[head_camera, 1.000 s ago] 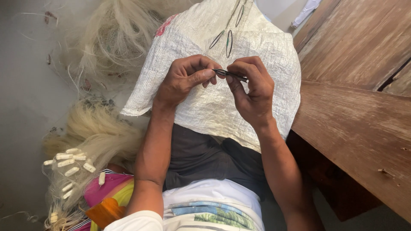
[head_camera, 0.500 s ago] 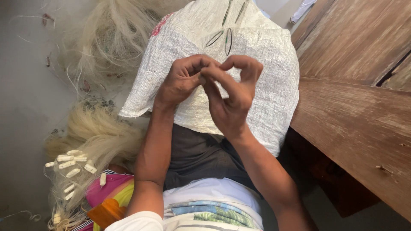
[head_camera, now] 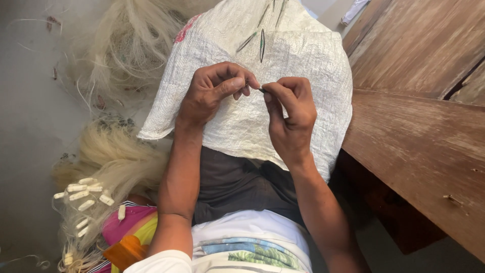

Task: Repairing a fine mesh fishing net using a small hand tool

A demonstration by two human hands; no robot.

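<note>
Far left of the hands lay a heap of pale fishing net (head_camera: 118, 156) with about ten white floats (head_camera: 86, 194) countable. Left hand (head_camera: 212, 93) and right hand (head_camera: 290, 114) met over a white woven sack (head_camera: 283, 60) on the lap, both pinched on one thin dark needle (head_camera: 261, 90) between their fingertips. Beyond the hands, two or three similar needles (head_camera: 261, 44) rested on the sack. Judgement: the work looked mid-way, the net untouched. To the right stood a wooden surface (head_camera: 419, 131).

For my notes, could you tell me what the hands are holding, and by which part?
Both hands, left hand and right hand, pinch a small dark needle-like piece by its ends; what it is cannot be told.
</note>
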